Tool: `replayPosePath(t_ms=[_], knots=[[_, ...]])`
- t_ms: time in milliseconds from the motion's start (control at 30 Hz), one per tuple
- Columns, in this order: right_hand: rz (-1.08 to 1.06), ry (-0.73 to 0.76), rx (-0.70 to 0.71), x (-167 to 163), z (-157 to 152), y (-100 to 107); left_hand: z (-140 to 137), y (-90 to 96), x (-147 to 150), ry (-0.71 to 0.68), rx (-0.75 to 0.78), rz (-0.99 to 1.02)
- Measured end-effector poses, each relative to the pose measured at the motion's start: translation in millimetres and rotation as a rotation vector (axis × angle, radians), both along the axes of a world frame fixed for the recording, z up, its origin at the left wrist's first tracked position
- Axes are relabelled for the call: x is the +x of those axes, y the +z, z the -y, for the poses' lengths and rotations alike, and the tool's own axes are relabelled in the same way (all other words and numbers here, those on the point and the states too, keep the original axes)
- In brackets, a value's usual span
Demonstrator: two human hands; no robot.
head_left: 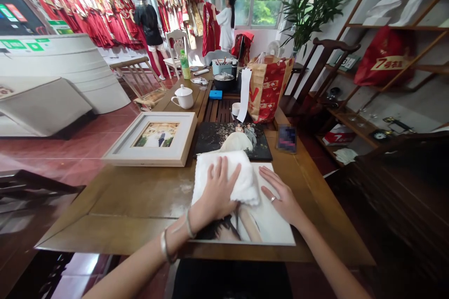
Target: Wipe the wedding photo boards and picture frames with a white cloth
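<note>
My left hand (220,186) lies flat with spread fingers on a folded white towel (245,173). That towel rests on the upper left part of a photo print panel (280,229), which shows dark hair and pale clothing at its lower edge. Resting on the panel's right side is my right hand (280,196), fingers stretched out, a ring on one finger. Just beyond lies a dark wedding photo panel (233,139), its near edge partly hidden by the towel. A light wooden picture frame (150,139) with a small photo sits to the left.
The wooden table (140,205) holds a lidded white mug (183,97), a green-labelled bottle (184,64), a black pot (224,81), a blue box (215,95) and a tall paper bag (268,88). Two people stand by garment racks behind. Shelves (361,117) line the right.
</note>
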State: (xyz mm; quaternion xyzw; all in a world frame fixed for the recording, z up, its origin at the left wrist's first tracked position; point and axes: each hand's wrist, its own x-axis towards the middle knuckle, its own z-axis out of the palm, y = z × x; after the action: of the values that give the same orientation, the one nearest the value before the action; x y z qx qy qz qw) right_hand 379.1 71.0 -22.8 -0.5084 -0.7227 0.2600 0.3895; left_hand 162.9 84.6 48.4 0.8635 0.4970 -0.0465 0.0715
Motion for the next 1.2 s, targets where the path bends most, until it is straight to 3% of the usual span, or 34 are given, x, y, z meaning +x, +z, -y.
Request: replayPosePath(t_ms=[100,167,333,467,533,633,800,933,1033,1200], knots=[[-0.009,-0.005,0.008,0,0,-1,-12,-5.1,18,0.045,0.069,0.008],[-0.018,-0.001,0.017,0,1,-2,-3,-6.8,21,0.041,0.084,-0.014],[-0.006,-0.005,0.015,-1,2,-4,62,-14.6,2,-0.068,-0.037,-0.118],[0.007,-0.011,0.020,-1,3,-5,99,-20.2,-13,-0.247,-0.003,-0.074],[0.005,-0.004,0.013,0,3,-5,99,-16.0,-10,-0.254,-0.061,-0.073],[-0.022,0.008,0.002,1,3,-4,81,-7.7,4,-0.156,-0.168,-0.060],[-0.086,0.014,0.015,2,1,-2,28,-15.6,29,-0.036,0.058,0.109],[-0.100,0.036,0.034,3,0,-5,-4,-20.9,42,0.017,0.123,0.057],[-0.121,0.031,0.025,5,-1,-9,5,-16.6,44,-0.001,0.155,-0.018],[-0.214,0.002,-0.064,4,-1,-8,67,-22.5,36,-0.128,0.195,-0.046]])
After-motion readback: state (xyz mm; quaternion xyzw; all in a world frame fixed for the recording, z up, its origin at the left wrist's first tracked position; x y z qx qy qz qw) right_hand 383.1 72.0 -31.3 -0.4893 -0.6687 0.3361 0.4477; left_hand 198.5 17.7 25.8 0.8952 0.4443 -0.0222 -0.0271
